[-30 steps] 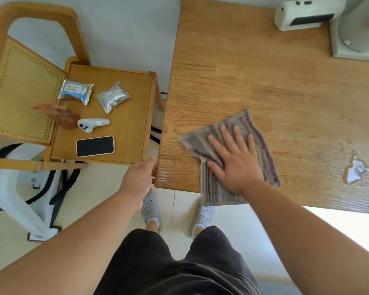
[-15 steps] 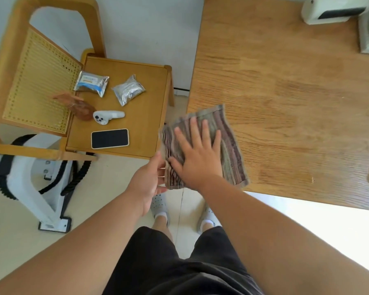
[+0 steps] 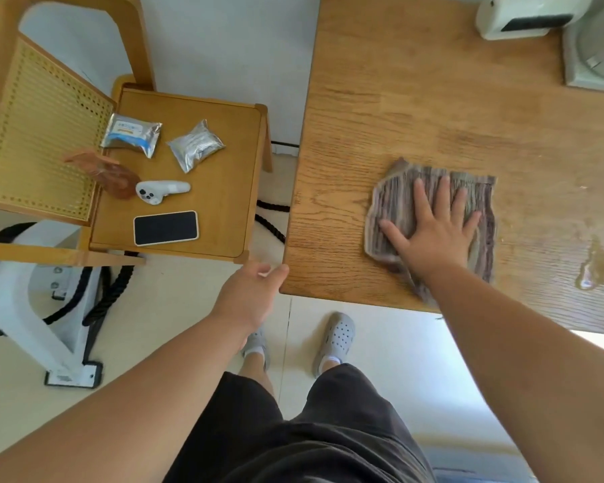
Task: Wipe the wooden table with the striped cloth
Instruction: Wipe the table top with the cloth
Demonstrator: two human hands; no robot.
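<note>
The striped grey-brown cloth (image 3: pixel 398 200) lies flat on the wooden table (image 3: pixel 415 109), a little in from its near edge. My right hand (image 3: pixel 433 231) presses down on the cloth with fingers spread. My left hand (image 3: pixel 251 294) hovers at the table's near left corner, fingers loosely curled, holding nothing. A wet puddle (image 3: pixel 597 266) sits on the table to the right of the cloth.
Left of the table stands a wooden chair (image 3: pixel 203 238) carrying a phone (image 3: pixel 165 227), a white controller (image 3: pixel 161 191), two foil packets (image 3: pixel 196 145) and a brown hair clip (image 3: pixel 112 176). White appliances (image 3: pixel 523 15) stand at the table's far right. My feet are below the table edge.
My right hand has slid the cloth from the table's left corner rightward, further onto the tabletop. My left hand has come off the cloth's edge and stays near the corner.
</note>
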